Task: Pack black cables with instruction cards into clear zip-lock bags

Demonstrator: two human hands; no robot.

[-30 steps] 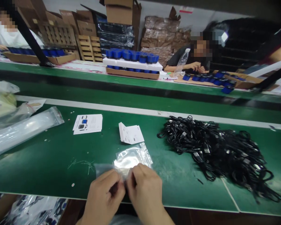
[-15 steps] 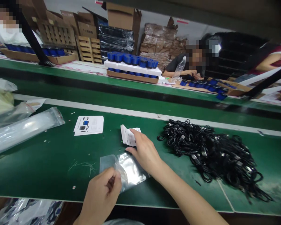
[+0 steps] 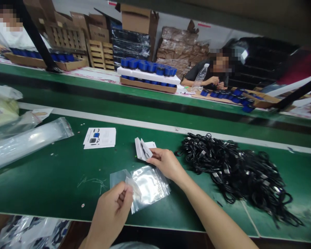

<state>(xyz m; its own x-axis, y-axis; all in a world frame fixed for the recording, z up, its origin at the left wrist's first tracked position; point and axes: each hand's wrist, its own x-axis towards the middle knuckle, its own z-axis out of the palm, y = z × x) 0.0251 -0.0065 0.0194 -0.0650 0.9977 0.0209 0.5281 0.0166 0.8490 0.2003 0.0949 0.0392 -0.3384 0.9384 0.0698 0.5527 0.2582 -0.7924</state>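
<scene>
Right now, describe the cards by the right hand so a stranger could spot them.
On the green workbench, left of the black cable heap, lies a stack of white cards. Unlike the flat printed sheets further left, it is fanned open.

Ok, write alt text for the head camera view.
On a green workbench, a person's left hand pinches a clear resealable bag while the right hand touches a stack of white cards. A tangled heap of black cables lies to the right.

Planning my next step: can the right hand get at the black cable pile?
Probably yes: the right hand is at the paper cards just left of the black cable pile, and nothing visible lies between them.
</scene>
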